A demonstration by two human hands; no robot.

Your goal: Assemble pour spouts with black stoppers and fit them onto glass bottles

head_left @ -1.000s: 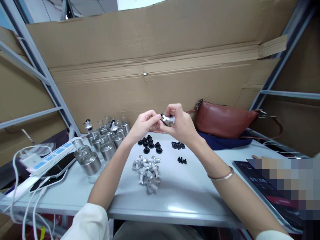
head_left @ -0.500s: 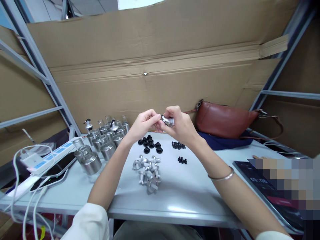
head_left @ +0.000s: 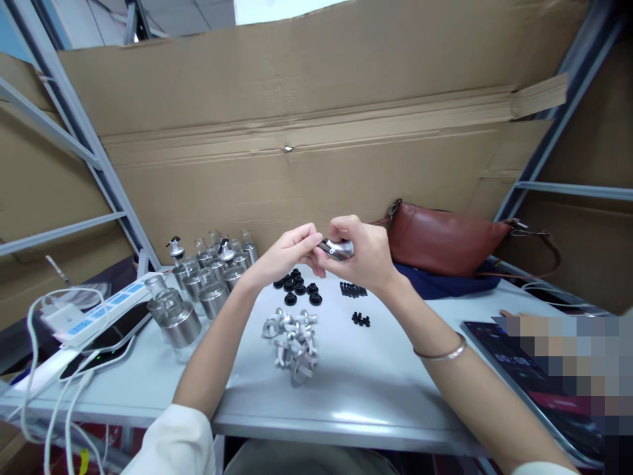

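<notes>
My right hand [head_left: 364,254] grips a small silver metal spout cap [head_left: 342,249] above the table's far part. A thin black piece [head_left: 325,247] sticks out of the cap's left end. My left hand [head_left: 291,251] pinches at that black end with thumb and finger; the fingertips of both hands nearly meet there. Below lies a pile of similar silver spout parts [head_left: 295,343]. Behind it are several black round stoppers [head_left: 299,288]. Short black tubes [head_left: 353,289] lie in a row to the right, with smaller black bits [head_left: 361,319] in front.
Glass bottles with steel sleeves [head_left: 180,323] stand at the left, some with pump tops [head_left: 175,247]. A power strip [head_left: 111,307] with white cables is beyond. A brown leather bag [head_left: 445,237] lies back right, and a phone [head_left: 524,382] front right. Cardboard [head_left: 316,185] walls the back.
Both hands have dropped slightly in view. The spout cap has turned in my right hand, so more of its silver side and black piece shows.
</notes>
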